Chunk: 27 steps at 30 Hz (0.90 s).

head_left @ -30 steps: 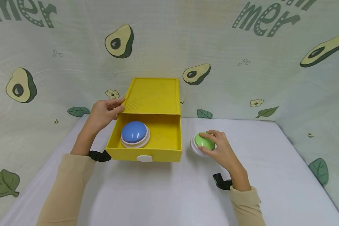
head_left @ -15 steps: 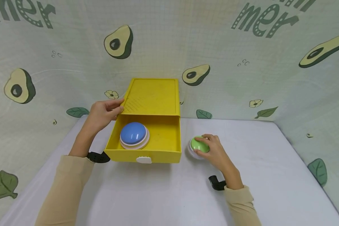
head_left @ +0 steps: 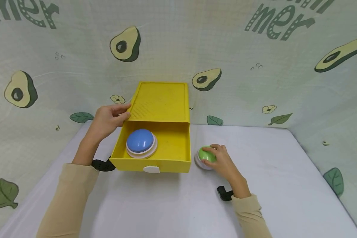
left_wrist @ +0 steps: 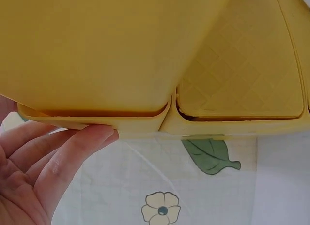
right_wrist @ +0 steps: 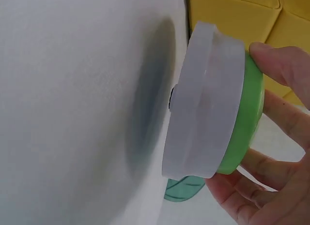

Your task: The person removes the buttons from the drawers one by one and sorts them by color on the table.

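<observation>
A yellow drawer box (head_left: pixel 163 99) stands at the back, its drawer (head_left: pixel 175 138) pulled out towards me. Inside the drawer, at its left, sits a blue buzzer button (head_left: pixel 140 140) with a white base. My left hand (head_left: pixel 107 120) holds the left edge of the box; in the left wrist view its fingers (left_wrist: pixel 85 145) lie along the rim. To the right of the drawer, my right hand (head_left: pixel 223 162) grips a green buzzer button (right_wrist: pixel 247 118) by its dome. In the right wrist view its white base is tilted and lifted off the table, with a shadow beneath.
A white cloth (head_left: pixel 178 205) covers the table. Behind it hangs a pale fabric backdrop (head_left: pixel 166 39) printed with avocados and leaves. The drawer front carries a small white handle (head_left: pixel 151 169) facing me. Black straps (head_left: pixel 104 165) sit on the wrists.
My right hand has moved left and slightly nearer with the green buzzer button, closer to the drawer. The left hand, the box and the blue button have stayed in place.
</observation>
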Tool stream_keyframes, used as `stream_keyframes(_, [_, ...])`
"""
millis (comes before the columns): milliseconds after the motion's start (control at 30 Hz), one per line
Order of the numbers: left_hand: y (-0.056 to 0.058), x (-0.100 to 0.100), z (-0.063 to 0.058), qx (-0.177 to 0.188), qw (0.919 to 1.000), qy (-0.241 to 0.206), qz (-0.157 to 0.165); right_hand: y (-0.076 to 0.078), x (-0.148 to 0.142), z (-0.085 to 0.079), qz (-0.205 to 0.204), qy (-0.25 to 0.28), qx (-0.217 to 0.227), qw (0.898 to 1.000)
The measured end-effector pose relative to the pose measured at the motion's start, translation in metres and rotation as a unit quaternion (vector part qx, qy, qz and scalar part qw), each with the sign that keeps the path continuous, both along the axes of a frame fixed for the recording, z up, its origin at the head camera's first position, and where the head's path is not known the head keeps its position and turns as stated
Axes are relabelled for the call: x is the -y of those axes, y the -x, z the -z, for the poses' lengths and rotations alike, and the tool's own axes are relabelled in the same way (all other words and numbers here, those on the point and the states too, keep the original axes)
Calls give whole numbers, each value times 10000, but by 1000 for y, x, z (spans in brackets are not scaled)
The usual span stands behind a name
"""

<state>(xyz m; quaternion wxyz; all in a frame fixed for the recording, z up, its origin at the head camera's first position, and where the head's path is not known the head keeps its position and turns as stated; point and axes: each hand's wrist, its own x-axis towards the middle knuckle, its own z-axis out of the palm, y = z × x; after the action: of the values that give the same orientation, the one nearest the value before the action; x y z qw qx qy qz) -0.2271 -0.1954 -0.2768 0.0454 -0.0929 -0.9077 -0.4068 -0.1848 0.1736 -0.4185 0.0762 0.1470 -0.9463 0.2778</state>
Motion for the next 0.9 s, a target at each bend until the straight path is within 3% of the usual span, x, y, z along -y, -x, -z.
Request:
stream_keyframes(267, [0,2,-3,-7,9998,106,141,3,5,6,29,-67,403,9992])
stream_keyframes(900, [2,1,-1,-108,9998,60,162,11,7,9,106,106,696,9975])
